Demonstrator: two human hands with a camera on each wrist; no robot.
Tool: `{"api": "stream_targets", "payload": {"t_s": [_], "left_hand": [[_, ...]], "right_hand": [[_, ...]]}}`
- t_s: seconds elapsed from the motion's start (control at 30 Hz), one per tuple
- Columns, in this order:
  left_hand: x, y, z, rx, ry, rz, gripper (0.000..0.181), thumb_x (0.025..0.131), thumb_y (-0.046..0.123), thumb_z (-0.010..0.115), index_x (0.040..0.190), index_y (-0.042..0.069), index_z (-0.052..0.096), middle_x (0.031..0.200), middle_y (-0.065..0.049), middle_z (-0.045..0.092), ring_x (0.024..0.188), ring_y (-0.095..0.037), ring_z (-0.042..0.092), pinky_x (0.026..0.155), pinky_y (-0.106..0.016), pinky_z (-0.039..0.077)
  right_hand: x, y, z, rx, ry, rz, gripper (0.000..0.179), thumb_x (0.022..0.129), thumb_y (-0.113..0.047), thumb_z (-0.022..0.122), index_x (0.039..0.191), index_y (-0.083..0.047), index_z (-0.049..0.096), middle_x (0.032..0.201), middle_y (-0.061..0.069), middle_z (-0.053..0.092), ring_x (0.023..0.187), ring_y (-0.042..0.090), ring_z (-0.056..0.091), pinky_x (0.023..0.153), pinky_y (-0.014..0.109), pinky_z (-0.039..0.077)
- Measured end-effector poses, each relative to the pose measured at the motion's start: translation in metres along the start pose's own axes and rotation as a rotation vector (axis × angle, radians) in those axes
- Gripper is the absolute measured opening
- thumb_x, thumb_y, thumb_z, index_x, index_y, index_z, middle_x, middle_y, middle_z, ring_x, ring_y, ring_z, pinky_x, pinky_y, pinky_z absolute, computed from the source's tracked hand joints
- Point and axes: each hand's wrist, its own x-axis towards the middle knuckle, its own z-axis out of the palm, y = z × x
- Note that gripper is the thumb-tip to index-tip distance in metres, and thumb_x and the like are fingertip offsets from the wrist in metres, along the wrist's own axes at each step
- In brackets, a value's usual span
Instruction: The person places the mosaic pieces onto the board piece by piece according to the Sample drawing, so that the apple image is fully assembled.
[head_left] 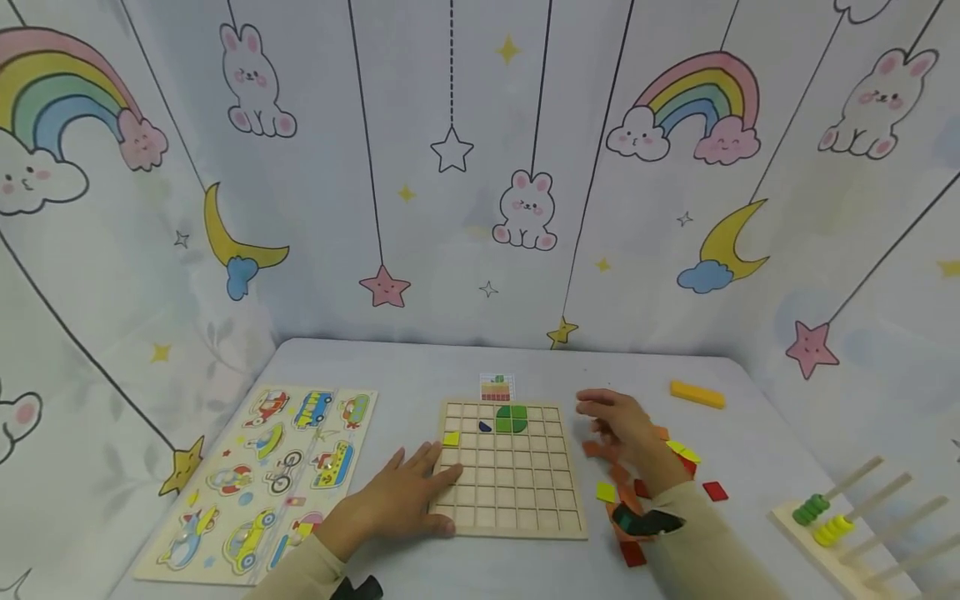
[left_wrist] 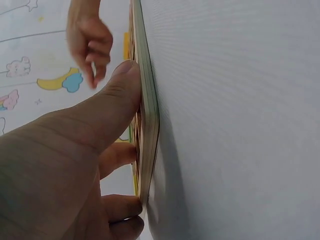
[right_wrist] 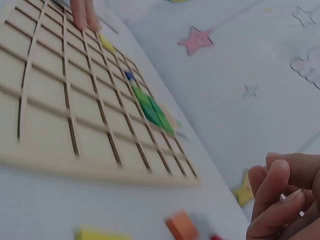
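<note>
My left hand [head_left: 405,496] rests with spread fingers on the left side of a wooden grid board [head_left: 525,477]. Its thumb [left_wrist: 112,102] lies along the board's near edge in the left wrist view. Set in the grid are a yellow square tile [head_left: 451,439], a small dark blue piece [head_left: 485,427] and green rounded pieces [head_left: 512,419] forming a near circle. To the right of the board, my right hand [head_left: 622,425] hovers over loose orange, red and yellow tiles [head_left: 606,492]. Its fingers [right_wrist: 272,187] hang loosely curled, with nothing visible between them.
A small pattern card [head_left: 497,387] lies behind the board. On the left is a vehicle picture puzzle [head_left: 247,442]. A yellow block [head_left: 697,394] lies at the back right, and a peg stand with green and yellow rings [head_left: 832,529] stands at the front right.
</note>
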Motion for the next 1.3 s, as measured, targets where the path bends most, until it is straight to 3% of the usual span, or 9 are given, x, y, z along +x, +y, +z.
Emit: {"api": "stream_targets", "payload": {"t_s": [0.17,0.23,0.33,0.47,0.63,0.87,1.0,1.17,1.3], "left_hand": [[-0.001,0.002,-0.002,-0.010,0.001,0.005,0.084,0.088,0.068,0.063,0.156,0.024,0.044,0.165,-0.023,0.027,0.153,-0.041,0.023,0.120,-0.066,0.021],[-0.001,0.002,-0.003,-0.014,0.001,0.002,0.083,0.088,0.067,0.063,0.156,0.023,0.044,0.165,-0.023,0.027,0.153,-0.041,0.023,0.120,-0.067,0.021],[-0.002,0.003,-0.004,-0.019,-0.002,-0.001,0.083,0.088,0.067,0.064,0.156,0.022,0.045,0.165,-0.023,0.027,0.154,-0.041,0.023,0.120,-0.067,0.020],[-0.002,0.003,-0.005,-0.024,0.003,0.001,0.083,0.088,0.065,0.065,0.155,0.022,0.046,0.164,-0.023,0.028,0.153,-0.042,0.024,0.120,-0.067,0.020],[-0.002,0.001,-0.003,-0.025,0.001,0.001,0.083,0.088,0.067,0.064,0.156,0.022,0.045,0.165,-0.023,0.027,0.153,-0.041,0.023,0.120,-0.067,0.020],[-0.001,0.001,0.000,-0.027,-0.007,0.004,0.084,0.088,0.069,0.062,0.156,0.023,0.044,0.165,-0.023,0.026,0.154,-0.041,0.023,0.120,-0.067,0.020],[0.001,0.000,0.000,-0.021,-0.007,0.003,0.084,0.088,0.069,0.062,0.156,0.024,0.044,0.165,-0.022,0.026,0.154,-0.041,0.023,0.120,-0.067,0.020],[0.002,-0.002,0.004,0.004,0.009,0.008,0.084,0.087,0.071,0.060,0.156,0.025,0.044,0.165,-0.021,0.028,0.154,-0.040,0.024,0.120,-0.066,0.022],[0.003,-0.004,0.006,0.012,0.013,0.004,0.085,0.086,0.073,0.060,0.155,0.026,0.045,0.165,-0.020,0.029,0.154,-0.039,0.024,0.120,-0.066,0.022]], "right_hand": [[-0.018,0.021,-0.090,0.014,0.199,0.096,0.056,0.101,-0.031,0.066,0.149,-0.007,0.050,0.099,-0.004,0.066,0.073,0.014,0.053,0.058,0.021,0.044],[-0.026,0.030,-0.113,0.015,0.260,0.135,0.055,0.101,-0.032,0.066,0.149,-0.009,0.051,0.096,-0.008,0.065,0.075,0.016,0.053,0.059,0.022,0.045],[-0.038,0.039,-0.131,0.024,0.271,0.164,0.052,0.100,-0.031,0.067,0.147,-0.011,0.053,0.094,-0.012,0.063,0.075,0.016,0.051,0.058,0.023,0.043],[-0.048,0.043,-0.123,-0.001,0.185,0.163,0.052,0.098,-0.032,0.070,0.144,-0.010,0.055,0.094,-0.010,0.066,0.067,0.014,0.050,0.054,0.022,0.040],[-0.052,0.043,-0.100,-0.115,0.098,0.125,0.054,0.097,-0.035,0.071,0.141,-0.005,0.057,0.094,-0.003,0.064,0.066,0.013,0.052,0.053,0.022,0.038],[-0.054,0.047,-0.105,-0.256,0.208,0.109,0.051,0.099,-0.030,0.068,0.138,0.002,0.058,0.098,0.002,0.064,0.070,0.018,0.054,0.058,0.023,0.045],[-0.056,0.047,-0.106,-0.341,0.220,0.090,0.048,0.100,-0.027,0.066,0.135,0.004,0.060,0.102,0.007,0.065,0.071,0.019,0.057,0.061,0.024,0.051],[-0.055,0.045,-0.093,-0.469,0.234,0.037,0.047,0.099,-0.026,0.067,0.133,0.004,0.059,0.097,0.010,0.066,0.074,0.020,0.059,0.061,0.028,0.050],[-0.052,0.049,-0.083,-0.566,0.228,0.005,0.044,0.095,-0.020,0.071,0.130,0.005,0.061,0.109,0.016,0.067,0.086,0.023,0.059,0.067,0.028,0.052]]}}
